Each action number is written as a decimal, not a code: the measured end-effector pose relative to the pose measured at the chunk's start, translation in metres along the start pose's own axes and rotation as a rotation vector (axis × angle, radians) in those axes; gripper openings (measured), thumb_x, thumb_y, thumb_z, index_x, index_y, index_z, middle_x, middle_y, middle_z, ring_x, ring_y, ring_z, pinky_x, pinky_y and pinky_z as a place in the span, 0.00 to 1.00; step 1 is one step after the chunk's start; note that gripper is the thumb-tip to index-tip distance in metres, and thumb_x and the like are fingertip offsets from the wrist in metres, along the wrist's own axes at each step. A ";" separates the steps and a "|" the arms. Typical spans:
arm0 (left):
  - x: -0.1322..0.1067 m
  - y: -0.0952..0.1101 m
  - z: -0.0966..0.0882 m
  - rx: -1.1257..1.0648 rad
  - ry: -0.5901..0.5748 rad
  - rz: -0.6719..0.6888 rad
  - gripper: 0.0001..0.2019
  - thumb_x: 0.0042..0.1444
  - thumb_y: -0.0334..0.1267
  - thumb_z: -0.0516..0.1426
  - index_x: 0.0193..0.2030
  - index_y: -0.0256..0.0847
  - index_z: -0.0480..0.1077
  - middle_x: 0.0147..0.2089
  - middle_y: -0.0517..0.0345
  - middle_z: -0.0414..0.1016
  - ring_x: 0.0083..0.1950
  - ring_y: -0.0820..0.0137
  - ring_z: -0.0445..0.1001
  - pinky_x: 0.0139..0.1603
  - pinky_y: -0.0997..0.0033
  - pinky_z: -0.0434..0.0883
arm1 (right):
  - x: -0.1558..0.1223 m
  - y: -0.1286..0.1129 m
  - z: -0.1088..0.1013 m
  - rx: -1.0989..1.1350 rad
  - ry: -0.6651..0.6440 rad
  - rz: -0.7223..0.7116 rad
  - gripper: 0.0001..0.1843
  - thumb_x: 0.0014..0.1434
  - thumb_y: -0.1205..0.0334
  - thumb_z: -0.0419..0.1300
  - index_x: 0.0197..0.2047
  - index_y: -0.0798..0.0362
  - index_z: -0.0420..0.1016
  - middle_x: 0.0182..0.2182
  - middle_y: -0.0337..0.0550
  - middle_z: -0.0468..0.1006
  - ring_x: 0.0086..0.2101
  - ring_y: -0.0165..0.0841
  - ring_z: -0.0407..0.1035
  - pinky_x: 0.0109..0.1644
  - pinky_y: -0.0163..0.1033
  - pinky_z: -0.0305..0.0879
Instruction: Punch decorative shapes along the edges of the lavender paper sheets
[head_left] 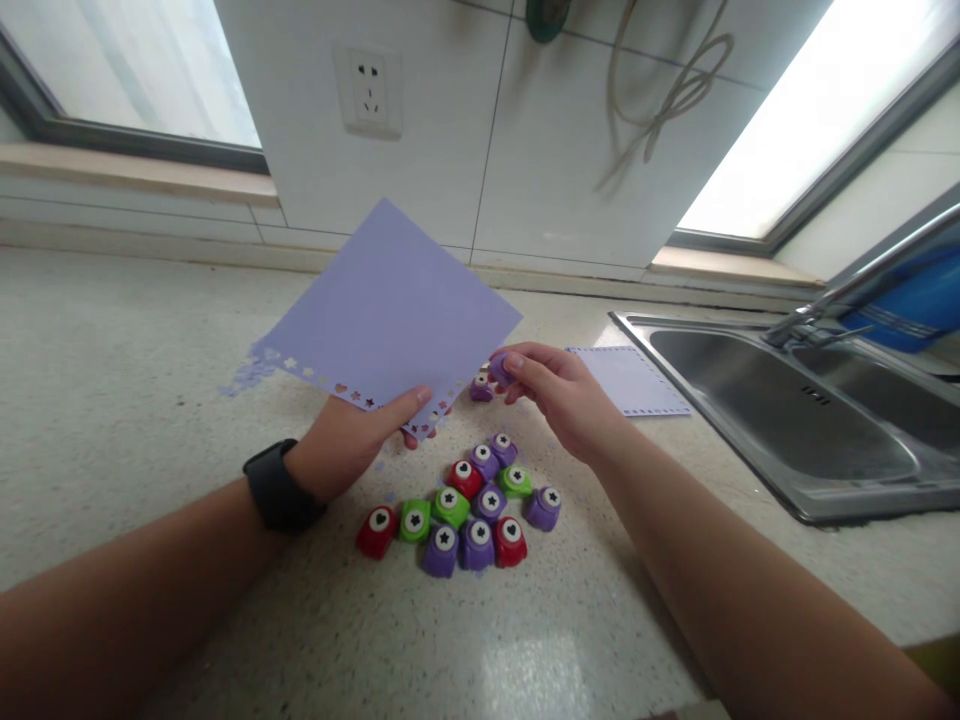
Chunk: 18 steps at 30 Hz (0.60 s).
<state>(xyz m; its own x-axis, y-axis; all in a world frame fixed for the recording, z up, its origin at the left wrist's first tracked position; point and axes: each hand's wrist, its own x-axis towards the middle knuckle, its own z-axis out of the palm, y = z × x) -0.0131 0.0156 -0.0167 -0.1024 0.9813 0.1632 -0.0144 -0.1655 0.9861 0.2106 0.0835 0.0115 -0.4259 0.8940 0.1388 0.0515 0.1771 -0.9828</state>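
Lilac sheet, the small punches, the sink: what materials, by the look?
Lilac sheet in the left hand: paper or thin card, matte; it stays flat, with cleanly punched shapes along its edge.
Punches, including the purple punch in the right hand: moulded plastic, slightly glossy, in saturated solid colours.
Sink: probably stainless steel, brushed; grey with soft reflections.

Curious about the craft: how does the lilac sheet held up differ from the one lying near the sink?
The held sheet is raised and tilted, pinched in the left hand; the lying sheet rests flat on the counter beside the sink. The held sheet shows punched shapes along its lower edge; the lying sheet has small holes along several edges. Both are lilac paper.
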 end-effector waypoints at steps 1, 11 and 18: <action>0.000 -0.002 -0.001 -0.008 -0.012 -0.005 0.08 0.56 0.41 0.66 0.34 0.40 0.74 0.31 0.60 0.79 0.22 0.71 0.73 0.22 0.71 0.74 | 0.002 0.002 -0.002 -0.061 0.020 -0.010 0.15 0.61 0.50 0.65 0.43 0.53 0.82 0.37 0.45 0.81 0.36 0.34 0.72 0.41 0.40 0.67; 0.005 -0.005 -0.005 -0.069 -0.097 -0.090 0.11 0.57 0.43 0.66 0.42 0.40 0.75 0.33 0.59 0.79 0.25 0.70 0.77 0.16 0.76 0.69 | 0.002 0.009 -0.016 -0.520 -0.185 0.047 0.17 0.60 0.49 0.65 0.44 0.52 0.83 0.33 0.46 0.82 0.33 0.36 0.73 0.38 0.42 0.68; 0.010 -0.015 -0.011 -0.013 -0.116 -0.110 0.13 0.56 0.46 0.67 0.39 0.37 0.76 0.25 0.59 0.76 0.20 0.75 0.68 0.16 0.78 0.63 | -0.004 0.006 -0.003 -0.623 -0.258 0.058 0.13 0.58 0.52 0.67 0.40 0.53 0.81 0.29 0.42 0.79 0.28 0.31 0.69 0.32 0.38 0.64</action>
<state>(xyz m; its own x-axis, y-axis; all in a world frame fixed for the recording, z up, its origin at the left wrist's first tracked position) -0.0246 0.0266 -0.0302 0.0165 0.9982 0.0573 -0.0319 -0.0567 0.9979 0.2148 0.0826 0.0051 -0.6046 0.7962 -0.0215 0.5592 0.4051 -0.7233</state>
